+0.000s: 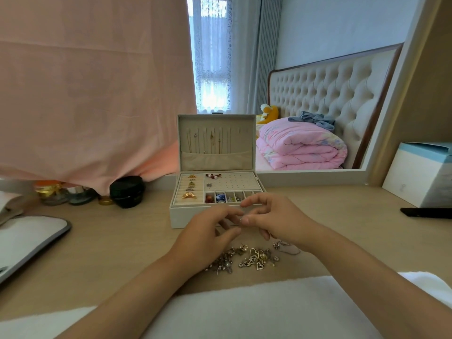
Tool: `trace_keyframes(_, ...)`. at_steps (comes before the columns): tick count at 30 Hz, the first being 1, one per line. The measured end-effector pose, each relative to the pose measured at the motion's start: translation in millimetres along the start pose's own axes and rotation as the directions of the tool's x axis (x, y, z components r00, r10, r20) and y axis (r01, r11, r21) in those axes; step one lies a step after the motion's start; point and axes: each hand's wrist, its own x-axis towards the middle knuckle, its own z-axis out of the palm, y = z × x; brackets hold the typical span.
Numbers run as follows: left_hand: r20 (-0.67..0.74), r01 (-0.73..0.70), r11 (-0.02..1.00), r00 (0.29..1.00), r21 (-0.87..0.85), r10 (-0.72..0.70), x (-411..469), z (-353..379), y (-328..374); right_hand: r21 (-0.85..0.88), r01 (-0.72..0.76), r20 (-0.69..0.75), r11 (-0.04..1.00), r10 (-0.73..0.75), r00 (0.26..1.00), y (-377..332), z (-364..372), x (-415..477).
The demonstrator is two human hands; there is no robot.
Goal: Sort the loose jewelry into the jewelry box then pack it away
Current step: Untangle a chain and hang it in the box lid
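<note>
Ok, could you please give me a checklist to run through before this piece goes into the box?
1. jewelry box lid open: ok.
2. small piece pinched between left hand and right hand: ok.
3. Kind of piece known: cannot tell, too small.
4. Free holes on the earring panel: ok.
5. loose jewelry pile cleared from the table: not ok.

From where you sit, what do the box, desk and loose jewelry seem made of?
Box: matte off-white covering, maybe faux leather; beige lining looks velvety. Desk: pale wood or laminate, faint grain. Loose jewelry: mostly metal, judging by gold and silver glints.
</note>
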Motion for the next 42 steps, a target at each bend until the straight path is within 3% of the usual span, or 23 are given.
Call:
trace_keyframes(9, -0.088, 0.009, 1.0, 0.996, 0.017, -0.008, 2.1, -6.8, -1.3, 0.069, -0.024, -0.007, 0.997, 0.025, 1.0, -1.8, 14.0, -0.9)
trace_keyframes(12, -0.08, 0.021, 0.995, 0.997, 0.097, -0.014, 1.7, -8.2, -5.3, -0.1, 0.003, 0.047, 0.995, 0.002, 0.999, -2.2, 7.0, -0.1)
trace_keyframes(16, -0.069, 0.033, 0.971, 0.997, 0.239, -0.017, 2.9, -8.1, -11.5, -0.506, 0.046, 0.134, 0.861, 0.026, 0.991, -1.8, -0.8, -0.9)
trace_keyframes(23, -0.063, 0.073, 0.977, 0.996, 0.198, -0.061, -0.3, -7.9, -6.6, -0.581, 0.067, 0.212, 0.811, 0.071, 0.975, 0.2, 6.1, -1.4)
trace_keyframes(27, -0.068, 0.05, 0.982, 0.997, 0.182, -0.038, -0.1, -8.5, -4.9, -0.573, 0.066, 0.17, 0.817, 0.04, 0.985, -0.8, 6.8, -1.8)
trace_keyframes(34, -0.16, 0.053, 0.997, 0.986, 0.053, -0.044, 12.4, -23.5, 2.3, -0.313, 0.103, 0.019, 0.944, -0.102, 0.995, -17.3, -3.5, 3.0)
trace_keyframes(42, -0.25, 0.128, 0.992, 0.961, 0.012, -0.121, 66.5, -53.5, -1.0, -0.18, 0.111, -0.146, 0.977, -0.138, 0.98, -41.5, -22.7, 51.6)
